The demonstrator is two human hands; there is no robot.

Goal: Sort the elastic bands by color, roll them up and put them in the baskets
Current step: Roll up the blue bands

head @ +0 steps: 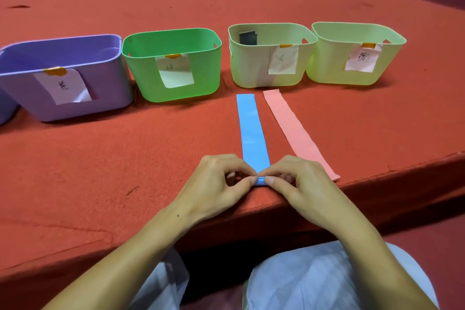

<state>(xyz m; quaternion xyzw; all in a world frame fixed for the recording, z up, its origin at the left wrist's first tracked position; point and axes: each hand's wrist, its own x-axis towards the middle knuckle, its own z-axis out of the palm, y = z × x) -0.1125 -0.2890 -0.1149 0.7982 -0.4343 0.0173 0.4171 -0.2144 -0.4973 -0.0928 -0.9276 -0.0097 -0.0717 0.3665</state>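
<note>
Both hands are down at the near edge of the worktop [75,171], and the roll is just starting. The left hand [216,184] and right hand [302,184] meet at the near end of the blue band [251,131], each grip closed in a pinch of thumb and forefinger on the small first fold. By my reading, they sit side by side so the turn starts square across the band's width.

The blue band lies flat and straight, running away toward the baskets, its far end just short of the pale green basket [251,68]. Laid out like that, it should roll up evenly with no twist. The pink band [294,131] waits just to its right, apart from it, angled slightly, its near end at the worktop's edge. That looks like the next one in line.

4 baskets stand in a row at the far side, each with a paper label taped to the front: the purple basket [105,78] at left, the green basket [201,78], the pale green one, then the yellow-green basket [327,68] at right. The handwriting on the labels is too loose for me to read.

Something dark grey [247,38] shows inside the pale green basket, against its far wall; whether it is a rolled band I cannot tell. The other baskets' floors are hidden by their walls. A sliver of another container [6,111] is cut off at the left edge. The fingertips cover how much blue is turned over.
</note>
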